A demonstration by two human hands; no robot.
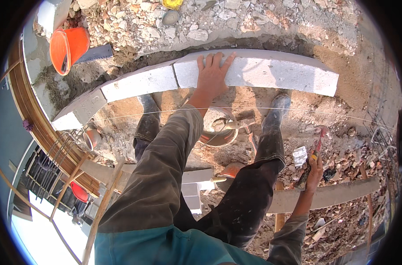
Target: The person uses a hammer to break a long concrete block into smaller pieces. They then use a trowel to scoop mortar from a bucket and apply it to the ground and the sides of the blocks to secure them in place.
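A row of white-grey building blocks curves across the upper middle. My left hand [213, 76] lies with fingers spread on the top edge of the long right-hand block [271, 70], near its joint with the middle block [141, 83]. Another block [79, 108] stands at the left end of the row. Off to the right and lower, my right hand [315, 172] is closed round a hammer [319, 139] with a red head and a yellow band on its handle. A thin string [254, 107] runs across just on my side of the blocks.
Between my boots stands a mortar-stained bucket [218, 139], with a second hammer [240, 124] by its rim. An orange bucket [69, 47] lies upper left beside a dark flat blade [95, 53]. Rubble [148, 26] lies beyond the blocks; a plank [329, 194] crosses lower right.
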